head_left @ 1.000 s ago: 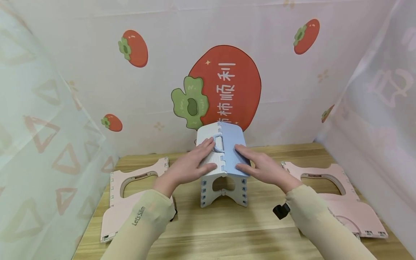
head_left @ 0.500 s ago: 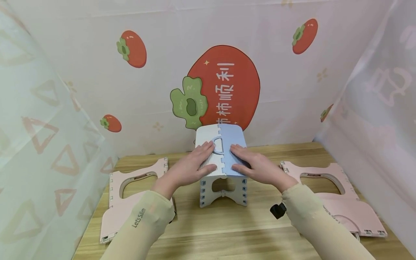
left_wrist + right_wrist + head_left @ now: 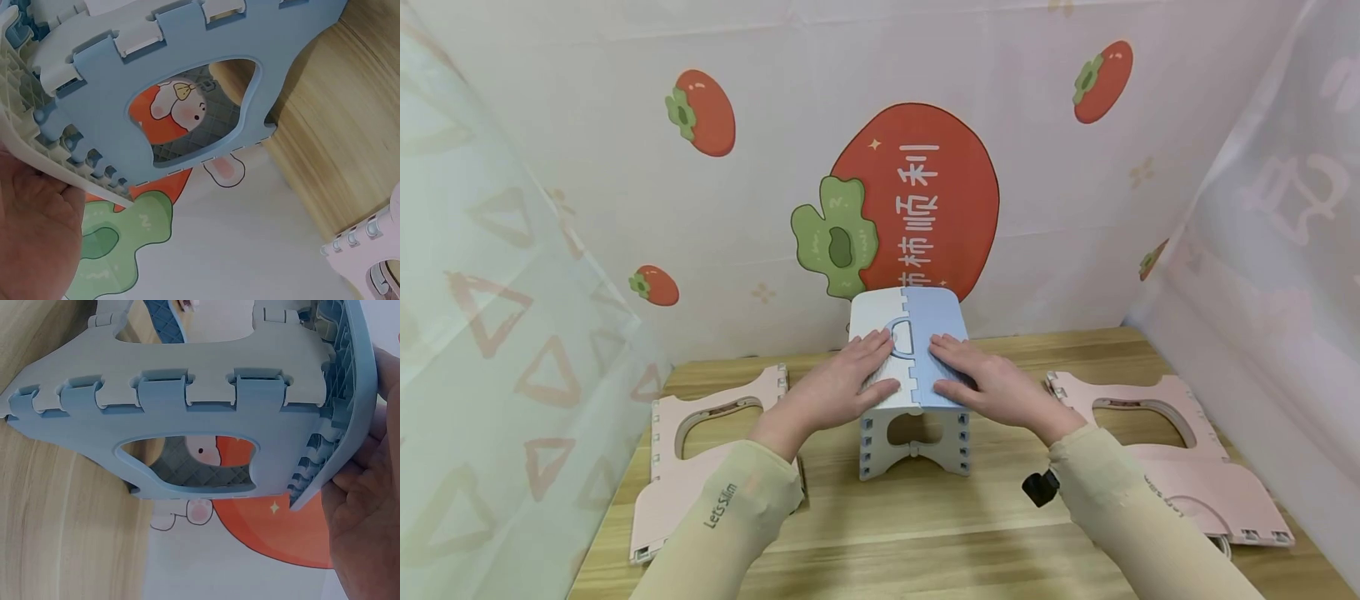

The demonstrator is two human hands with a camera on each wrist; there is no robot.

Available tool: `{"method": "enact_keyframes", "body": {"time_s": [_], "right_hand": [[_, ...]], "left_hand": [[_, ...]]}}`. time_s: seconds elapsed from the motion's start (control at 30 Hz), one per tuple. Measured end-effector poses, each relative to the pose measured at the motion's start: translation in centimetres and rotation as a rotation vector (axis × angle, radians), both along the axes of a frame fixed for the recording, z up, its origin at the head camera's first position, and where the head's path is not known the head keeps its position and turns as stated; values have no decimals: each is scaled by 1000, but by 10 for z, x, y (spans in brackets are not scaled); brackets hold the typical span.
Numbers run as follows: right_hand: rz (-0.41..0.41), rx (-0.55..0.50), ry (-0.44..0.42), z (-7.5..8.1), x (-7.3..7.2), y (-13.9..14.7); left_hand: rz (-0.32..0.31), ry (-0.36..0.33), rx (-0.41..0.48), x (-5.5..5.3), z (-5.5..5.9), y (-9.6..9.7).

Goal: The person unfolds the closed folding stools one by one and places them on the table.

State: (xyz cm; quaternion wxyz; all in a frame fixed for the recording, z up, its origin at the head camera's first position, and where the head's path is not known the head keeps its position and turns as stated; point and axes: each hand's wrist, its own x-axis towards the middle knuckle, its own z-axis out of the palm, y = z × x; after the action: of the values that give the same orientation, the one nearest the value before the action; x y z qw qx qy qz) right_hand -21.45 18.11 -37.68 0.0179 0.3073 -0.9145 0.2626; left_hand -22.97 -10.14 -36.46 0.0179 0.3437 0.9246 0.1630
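Note:
A folding step stool (image 3: 942, 321) stands upright on the wooden table, its top half white and half blue, with a small blue handle (image 3: 901, 337) at the middle. My left hand (image 3: 842, 379) lies flat on the white half, fingertips at the handle. On the blue half rests my right hand (image 3: 996, 383), fingers extended. Both wrist views show the stool's side legs, the left hand (image 3: 40, 231) and right hand (image 3: 365, 500) against the top panel's edges. The stool's top appears nearly level, its legs spread.
A folded pink stool (image 3: 681, 492) lies on the table at left, partly under my left sleeve. Another folded pink stool (image 3: 1210, 475) lies at right, partly behind my right sleeve. A printed curtain (image 3: 760, 200) hangs behind the wooden table (image 3: 917, 533).
The stool's top has flattened from a slight ridge to nearly level. My right hand has shifted slightly left across the blue half; my left hand has barely moved.

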Motion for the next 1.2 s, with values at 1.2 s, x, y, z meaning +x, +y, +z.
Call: {"method": "enact_keyframes", "body": {"time_s": [1.2], "right_hand": [[4,67,-91,14,-20,13]], "left_hand": [[-170,230,-95,39,9,34]]}}
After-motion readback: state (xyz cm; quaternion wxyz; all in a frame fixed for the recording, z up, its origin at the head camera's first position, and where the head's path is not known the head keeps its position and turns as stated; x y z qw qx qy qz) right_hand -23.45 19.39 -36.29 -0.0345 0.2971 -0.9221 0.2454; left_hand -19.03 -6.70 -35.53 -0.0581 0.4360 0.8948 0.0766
